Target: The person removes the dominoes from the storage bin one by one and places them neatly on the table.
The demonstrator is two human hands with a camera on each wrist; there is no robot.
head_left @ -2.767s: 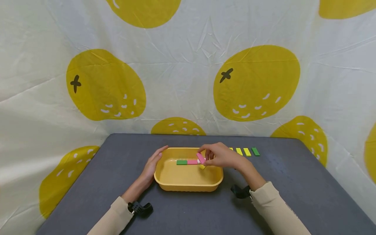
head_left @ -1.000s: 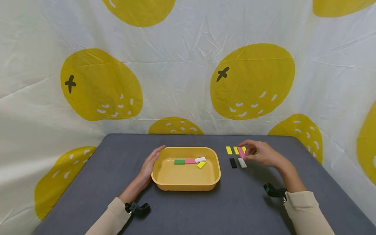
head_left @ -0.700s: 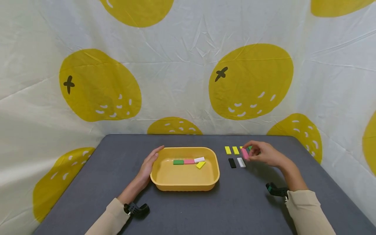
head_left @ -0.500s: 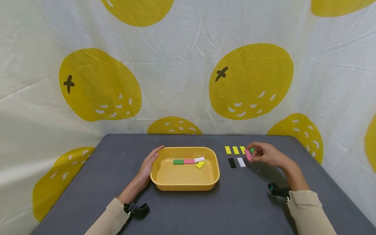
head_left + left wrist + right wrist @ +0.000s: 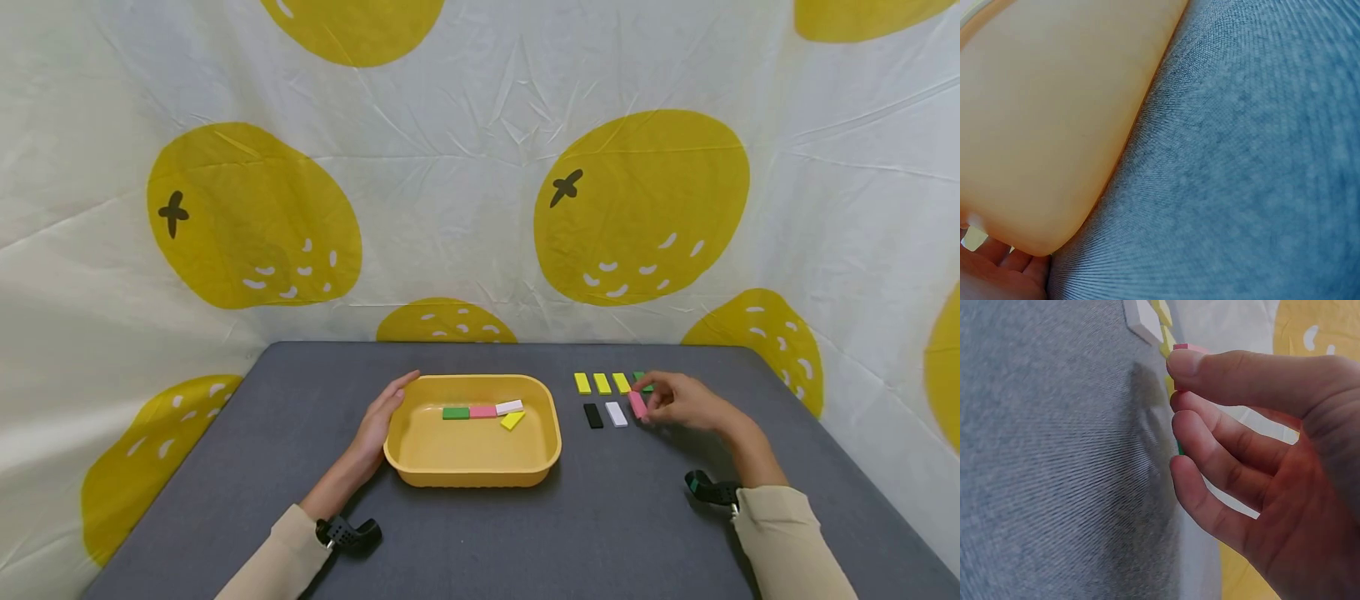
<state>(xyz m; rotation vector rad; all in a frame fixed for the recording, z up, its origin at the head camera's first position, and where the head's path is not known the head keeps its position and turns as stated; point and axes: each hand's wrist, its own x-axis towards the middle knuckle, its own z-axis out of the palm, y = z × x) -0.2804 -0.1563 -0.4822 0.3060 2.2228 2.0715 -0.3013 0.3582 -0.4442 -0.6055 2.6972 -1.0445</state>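
A pink rectangular tile [image 5: 637, 406] is pinched between the thumb and fingers of my right hand [image 5: 684, 402], just right of a white tile [image 5: 616, 415] on the table. In the right wrist view the thumb hides most of the pink tile [image 5: 1180, 381]; whether it touches the table I cannot tell. My left hand [image 5: 379, 427] rests with extended fingers along the left side of a yellow tray [image 5: 472, 479]. Inside the tray lie a green tile [image 5: 455, 414], another pink tile [image 5: 482, 412], a white tile [image 5: 509, 407] and a slanted yellow tile [image 5: 512, 422].
Behind the right hand's work runs a row of yellow tiles [image 5: 602, 384] ending in a partly covered green tile [image 5: 641, 379]. A black tile [image 5: 593, 416] lies left of the white one. The grey table [image 5: 480, 550] ends at a fruit-print cloth [image 5: 450, 208].
My right hand has carried the pink tile out of the tray to the right, then lowered it beside the white tile on the table. The left hand stays at the tray.
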